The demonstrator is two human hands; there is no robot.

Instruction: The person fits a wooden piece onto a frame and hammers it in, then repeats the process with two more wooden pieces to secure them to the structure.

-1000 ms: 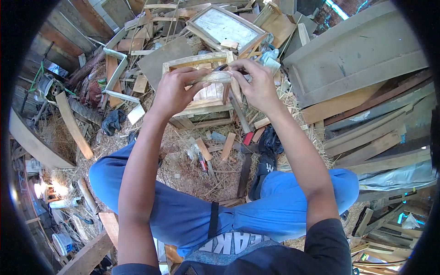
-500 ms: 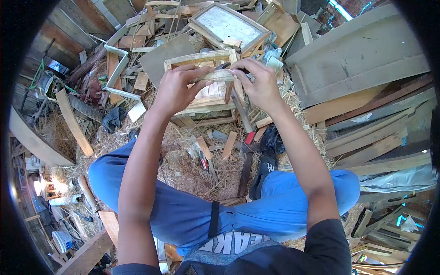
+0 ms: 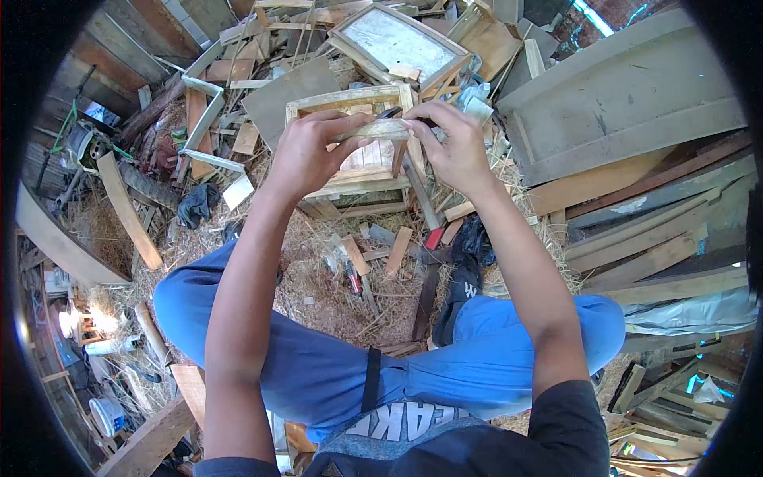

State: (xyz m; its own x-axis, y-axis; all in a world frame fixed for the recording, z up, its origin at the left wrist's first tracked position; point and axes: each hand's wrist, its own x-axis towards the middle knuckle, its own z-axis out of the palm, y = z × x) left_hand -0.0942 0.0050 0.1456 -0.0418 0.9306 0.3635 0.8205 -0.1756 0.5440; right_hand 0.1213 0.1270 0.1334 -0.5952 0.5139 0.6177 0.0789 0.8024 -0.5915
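A short, pale wooden strip [image 3: 377, 129] is held level in front of me. My left hand [image 3: 310, 155] is closed on its left end, thumb beneath and fingers over the top. At the other end, my right hand [image 3: 457, 151] pinches with thumb and curled forefinger. A small dark object [image 3: 389, 113] shows at the strip's top edge by the right fingers; its kind I cannot make out. Just beyond the hands stands a box-like wooden frame [image 3: 350, 191], partly hidden by them and the strip.
A handsaw-like blade with a red part [image 3: 433, 238] lies by my foot. A red-handled tool [image 3: 353, 280] rests on the straw-covered ground among wood offcuts [image 3: 399, 251]. Large panels [image 3: 620, 95] and stacked boards [image 3: 652, 246] stand to the right. A framed panel [image 3: 397, 44] lies behind.
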